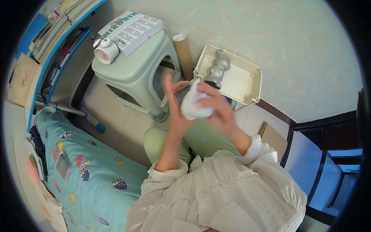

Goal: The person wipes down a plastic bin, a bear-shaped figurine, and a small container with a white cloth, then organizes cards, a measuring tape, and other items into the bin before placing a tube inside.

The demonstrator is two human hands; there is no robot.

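My left hand [177, 117] grips a flat grey object [181, 93], its thumb or a finger standing up along the near side. Most of that object is covered, so its exact kind is unclear. In my right hand [223, 114], which is blurred, a bunched white cloth or tissue [191, 105] is pressed against the grey object's face. Both hands are above my knees, in front of a pale green plastic stool [136, 68]. A similar flat grey-clear case [63, 167] lies on the turquoise patterned bedspread [101, 162] to the left.
On the stool are a white alarm clock [105, 55] and a printed white box [134, 30]. A cardboard tube [183, 56] leans beside it. The cream plastic bin [245, 84] holds a silver lumpy object [220, 68]. A blue-edged desk [55, 58] bears books; a flat cardboard piece [274, 139] stands right.
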